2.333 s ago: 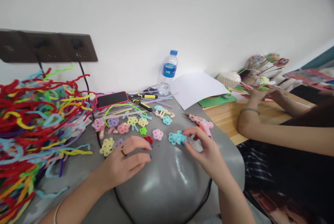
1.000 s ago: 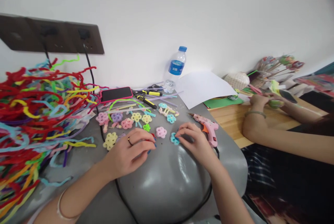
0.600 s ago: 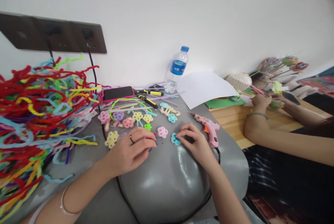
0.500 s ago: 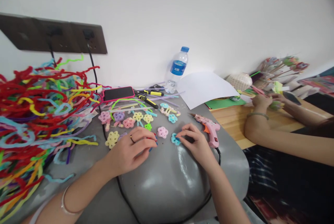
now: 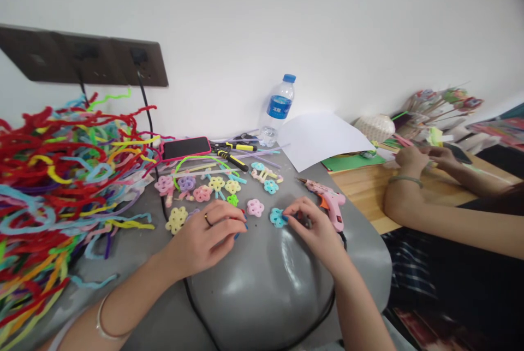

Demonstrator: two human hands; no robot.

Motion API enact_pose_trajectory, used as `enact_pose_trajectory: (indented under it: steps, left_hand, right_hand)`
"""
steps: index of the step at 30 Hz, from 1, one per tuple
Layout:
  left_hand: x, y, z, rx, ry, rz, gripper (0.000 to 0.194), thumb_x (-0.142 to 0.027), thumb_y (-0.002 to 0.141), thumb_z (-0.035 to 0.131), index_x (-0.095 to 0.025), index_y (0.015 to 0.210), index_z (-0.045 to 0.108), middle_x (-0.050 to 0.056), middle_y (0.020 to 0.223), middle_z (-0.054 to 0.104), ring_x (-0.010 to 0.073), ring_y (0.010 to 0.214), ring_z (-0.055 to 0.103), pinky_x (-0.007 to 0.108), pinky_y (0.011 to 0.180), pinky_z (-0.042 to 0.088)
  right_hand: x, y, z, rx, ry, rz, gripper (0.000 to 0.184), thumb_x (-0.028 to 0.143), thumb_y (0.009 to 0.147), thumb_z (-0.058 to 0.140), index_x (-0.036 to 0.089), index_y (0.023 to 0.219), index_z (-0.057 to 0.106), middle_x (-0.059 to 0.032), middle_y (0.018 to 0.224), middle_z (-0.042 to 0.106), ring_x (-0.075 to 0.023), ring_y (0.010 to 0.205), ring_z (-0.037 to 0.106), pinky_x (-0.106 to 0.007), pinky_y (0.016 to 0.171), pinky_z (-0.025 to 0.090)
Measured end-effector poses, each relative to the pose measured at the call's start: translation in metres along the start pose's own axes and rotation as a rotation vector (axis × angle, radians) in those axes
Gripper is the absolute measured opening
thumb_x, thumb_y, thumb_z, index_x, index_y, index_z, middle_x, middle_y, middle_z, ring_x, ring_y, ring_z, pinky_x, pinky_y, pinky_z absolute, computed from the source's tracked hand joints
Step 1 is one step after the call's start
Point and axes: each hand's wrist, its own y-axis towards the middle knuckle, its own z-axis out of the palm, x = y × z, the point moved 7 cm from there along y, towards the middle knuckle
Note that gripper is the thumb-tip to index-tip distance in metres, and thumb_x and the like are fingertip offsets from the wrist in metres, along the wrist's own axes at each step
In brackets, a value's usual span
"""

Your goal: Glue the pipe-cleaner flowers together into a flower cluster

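Observation:
My right hand (image 5: 311, 226) pinches the right edge of a light blue pipe-cleaner flower (image 5: 277, 218) at the table surface. To the left, my left hand (image 5: 213, 235) rests low with bent fingers drawn together; whatever lies under its fingertips is hidden. Between the hands sits a pink pipe-cleaner flower (image 5: 255, 208). A pale yellow flower (image 5: 177, 220) lies left of my left hand, beside a purple one partly covered by it. Several more flowers, among them a small green one (image 5: 232, 200), are spread behind. Beyond my right hand lies a pink glue gun (image 5: 327, 202).
A tangled heap of coloured pipe cleaners (image 5: 69, 176) fills the left side. Behind are a phone (image 5: 186, 148), yellow-black pliers (image 5: 231, 159), a water bottle (image 5: 279, 108) and white paper (image 5: 323, 138). A black cable (image 5: 196, 307) crosses the table. Another person's arms (image 5: 442, 214) work at right.
My right hand and the blue flower have shifted slightly to the right, and more of the flower shows. My left hand stays nearly in place. The other person's hands have moved a little.

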Motion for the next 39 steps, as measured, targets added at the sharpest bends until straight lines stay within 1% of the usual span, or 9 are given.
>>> enact_pose_trajectory:
  steps: [4, 11, 16, 20, 25, 31, 34, 37, 39]
  left_hand:
    - [0.000, 0.001, 0.000, 0.000, -0.001, 0.000, 0.023, -0.003, 0.091, 0.047, -0.020, 0.103, 0.057, 0.007, 0.100, 0.067, 0.0175, 0.097, 0.064, 0.034, 0.089, 0.055]
    - [0.000, 0.002, -0.001, -0.006, -0.005, 0.000, 0.024, -0.003, 0.091, 0.046, -0.021, 0.103, 0.057, 0.007, 0.099, 0.068, 0.0176, 0.096, 0.065, 0.032, 0.088, 0.055]
    - [0.004, -0.001, -0.005, -0.025, 0.006, -0.025, 0.024, -0.003, 0.091, 0.047, -0.020, 0.104, 0.057, 0.007, 0.098, 0.069, 0.0170, 0.096, 0.066, 0.032, 0.089, 0.055]
    - [0.017, -0.002, -0.020, -0.105, 0.057, -0.114, 0.022, -0.006, 0.091, 0.050, -0.022, 0.103, 0.059, 0.004, 0.095, 0.071, 0.0169, 0.095, 0.067, 0.034, 0.093, 0.054]
    - [0.040, -0.006, -0.045, -0.247, 0.120, -0.253, 0.019, -0.008, 0.090, 0.050, -0.022, 0.095, 0.063, 0.002, 0.089, 0.070, 0.0167, 0.090, 0.067, 0.032, 0.085, 0.054]
    - [0.067, -0.017, -0.065, -0.315, 0.132, -0.430, 0.013, -0.015, 0.090, 0.053, -0.021, 0.097, 0.063, 0.002, 0.091, 0.070, 0.0159, 0.088, 0.067, 0.029, 0.081, 0.053]
    - [0.076, -0.016, -0.067, -0.229, 0.158, -0.502, 0.013, -0.018, 0.089, 0.053, -0.020, 0.096, 0.064, 0.001, 0.089, 0.071, 0.0148, 0.080, 0.067, 0.026, 0.073, 0.053]
    - [0.081, -0.012, -0.059, -0.008, 0.140, -0.533, 0.014, -0.019, 0.088, 0.053, -0.020, 0.094, 0.065, -0.001, 0.086, 0.072, 0.0128, 0.071, 0.065, 0.022, 0.063, 0.049]
    - [0.081, -0.013, -0.050, 0.161, 0.077, -0.514, 0.013, -0.020, 0.088, 0.056, -0.021, 0.094, 0.067, -0.001, 0.088, 0.073, 0.0128, 0.073, 0.065, 0.021, 0.065, 0.049]
  right_hand:
    - [-0.003, 0.001, 0.007, 0.056, -0.038, 0.000, 0.009, 0.022, 0.091, 0.057, 0.021, 0.088, 0.065, -0.0039, 0.087, 0.058, -0.0191, 0.076, 0.056, -0.032, 0.068, 0.044]
    - [0.005, 0.002, 0.010, 0.053, -0.177, -0.041, 0.014, 0.026, 0.094, 0.056, 0.023, 0.083, 0.064, -0.0034, 0.083, 0.058, -0.0215, 0.079, 0.058, -0.034, 0.071, 0.042]
    - [0.007, -0.001, 0.013, 0.024, -0.232, -0.026, 0.014, 0.026, 0.093, 0.056, 0.023, 0.081, 0.064, -0.0031, 0.081, 0.059, -0.0219, 0.078, 0.057, -0.035, 0.071, 0.041]
    - [0.002, -0.006, 0.015, -0.020, -0.224, -0.019, 0.012, 0.025, 0.091, 0.058, 0.023, 0.081, 0.064, -0.0028, 0.079, 0.058, -0.0219, 0.076, 0.056, -0.035, 0.070, 0.040]
    - [-0.003, -0.009, 0.017, -0.065, -0.194, -0.014, 0.014, 0.026, 0.092, 0.058, 0.023, 0.080, 0.065, -0.0038, 0.080, 0.060, -0.0215, 0.074, 0.055, -0.035, 0.066, 0.040]
    - [-0.008, -0.005, 0.014, -0.134, -0.188, 0.002, 0.014, 0.028, 0.091, 0.058, 0.024, 0.081, 0.065, -0.0037, 0.080, 0.061, -0.0211, 0.071, 0.055, -0.034, 0.065, 0.040]
    - [-0.009, 0.002, 0.014, -0.165, -0.204, 0.014, 0.014, 0.028, 0.090, 0.058, 0.023, 0.081, 0.066, -0.0032, 0.078, 0.059, -0.0203, 0.068, 0.053, -0.033, 0.064, 0.039]
    - [-0.009, 0.011, 0.015, -0.196, -0.223, 0.024, 0.016, 0.030, 0.090, 0.058, 0.021, 0.079, 0.067, -0.0027, 0.076, 0.059, -0.0195, 0.066, 0.052, -0.033, 0.063, 0.038]
    - [-0.009, 0.016, 0.016, -0.216, -0.233, 0.030, 0.019, 0.032, 0.090, 0.057, 0.021, 0.078, 0.067, -0.0024, 0.074, 0.059, -0.0193, 0.065, 0.052, -0.033, 0.063, 0.038]
